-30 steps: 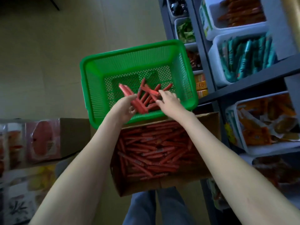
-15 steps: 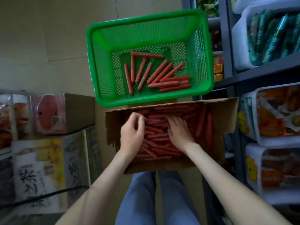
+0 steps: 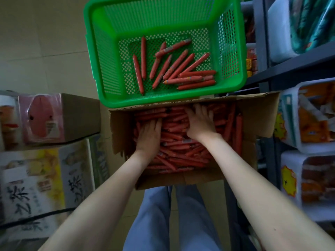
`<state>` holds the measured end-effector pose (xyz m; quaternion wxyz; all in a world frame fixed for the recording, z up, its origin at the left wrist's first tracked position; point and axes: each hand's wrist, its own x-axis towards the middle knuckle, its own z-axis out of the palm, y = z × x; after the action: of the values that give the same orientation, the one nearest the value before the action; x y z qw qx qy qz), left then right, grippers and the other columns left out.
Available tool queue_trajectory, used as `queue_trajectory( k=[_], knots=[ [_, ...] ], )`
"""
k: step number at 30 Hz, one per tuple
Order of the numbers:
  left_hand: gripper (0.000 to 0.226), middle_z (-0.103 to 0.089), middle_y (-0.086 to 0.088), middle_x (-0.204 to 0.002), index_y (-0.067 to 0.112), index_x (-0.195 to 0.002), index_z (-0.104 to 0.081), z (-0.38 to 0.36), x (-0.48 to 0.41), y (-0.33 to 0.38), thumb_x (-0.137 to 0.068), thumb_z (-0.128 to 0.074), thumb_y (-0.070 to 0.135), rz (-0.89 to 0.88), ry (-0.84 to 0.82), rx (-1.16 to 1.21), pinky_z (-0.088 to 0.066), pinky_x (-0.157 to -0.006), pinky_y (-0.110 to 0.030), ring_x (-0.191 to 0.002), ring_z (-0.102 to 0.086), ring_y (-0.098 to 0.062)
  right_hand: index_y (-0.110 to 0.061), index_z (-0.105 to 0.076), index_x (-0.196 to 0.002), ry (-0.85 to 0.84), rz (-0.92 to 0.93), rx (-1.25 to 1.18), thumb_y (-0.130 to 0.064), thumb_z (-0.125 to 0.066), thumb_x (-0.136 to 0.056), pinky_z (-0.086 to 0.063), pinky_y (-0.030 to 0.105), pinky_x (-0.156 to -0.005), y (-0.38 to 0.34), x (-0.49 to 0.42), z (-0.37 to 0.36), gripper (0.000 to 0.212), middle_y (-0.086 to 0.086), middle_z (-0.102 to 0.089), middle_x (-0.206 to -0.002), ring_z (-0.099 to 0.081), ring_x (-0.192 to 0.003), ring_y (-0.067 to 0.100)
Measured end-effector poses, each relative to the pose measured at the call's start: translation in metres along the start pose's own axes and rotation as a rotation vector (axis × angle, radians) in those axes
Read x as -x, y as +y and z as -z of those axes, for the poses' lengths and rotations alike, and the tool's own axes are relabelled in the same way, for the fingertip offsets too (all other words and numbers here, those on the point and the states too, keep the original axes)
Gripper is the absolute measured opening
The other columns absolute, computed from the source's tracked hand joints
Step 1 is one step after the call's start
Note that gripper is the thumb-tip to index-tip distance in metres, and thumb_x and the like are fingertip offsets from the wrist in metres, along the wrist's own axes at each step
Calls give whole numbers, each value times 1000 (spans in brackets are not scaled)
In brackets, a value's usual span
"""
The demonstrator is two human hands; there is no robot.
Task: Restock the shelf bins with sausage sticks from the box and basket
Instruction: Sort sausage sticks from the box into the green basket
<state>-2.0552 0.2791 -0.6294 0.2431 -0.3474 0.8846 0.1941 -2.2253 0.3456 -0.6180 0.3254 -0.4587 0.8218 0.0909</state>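
Gathering step: both hands are down in the box (image 3: 262, 113), on the sausage sticks (image 3: 174, 142). I judge this the start of a scoop, with no stick lifted yet.
Next move: it calls for closing the fingers round a bundle, lifting it clear of the box walls and carrying it off. I cannot tell which bin should take it.
Cartons (image 3: 79, 116): stacked left of the box, print blurred.
Left hand (image 3: 149, 132): on the left part of the pile in the box, palm down, fingers straight and close together, pressing on the sticks.
Right hand (image 3: 200, 122): toward the box's far wall, palm down, fingers spread over the sticks.
Basket (image 3: 163, 101): green, just beyond the box, its near rim over the box's far edge. More sticks lie loose on its floor.
Bins (image 3: 297, 147): white, right of the box on the shelf (image 3: 290, 67), holding orange and teal packets.
Hidden: the fingertips sink partly among the sticks, so whether any stick is hooked is unclear. The forearms cover the near part of the pile, the bins are cut off at the right edge, and the labels are unreadable.
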Motion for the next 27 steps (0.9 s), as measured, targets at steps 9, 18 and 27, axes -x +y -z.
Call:
queue_trajectory(
  k=[9,18,27],
  knots=[
    [43,-31,-15,-141,16,-141,-33,-2,2,2,-98,-35,19,-38,-170,-136,-26,-107,-42,-130,-30,-33,-17,-36,-138,39,78,72,-23,-55,-88,-23,40,-105,11,24,3,54,6,-37,-138,-28,-129,27],
    [26,-61,-3,-97,20,-118,-42,14,39,17,-100,-38,38,-29,-180,645,-45,-65,-31,-84,-61,-23,-16,-52,-126,100,61,-482,-18,-67,-85,-30,27,-106,34,56,6,44,2,-50,-131,-40,-126,19],
    [13,-67,8,-82,22,-100,-52,53,77,59,-94,-50,33,93,49,1341,-49,-72,-29,-76,-63,-4,-13,-57,-92,220,-171,-1690,-10,-59,-90,-58,39,-68,-19,111,63,4,10,-67,-79,-69,-68,25]
  ],
)
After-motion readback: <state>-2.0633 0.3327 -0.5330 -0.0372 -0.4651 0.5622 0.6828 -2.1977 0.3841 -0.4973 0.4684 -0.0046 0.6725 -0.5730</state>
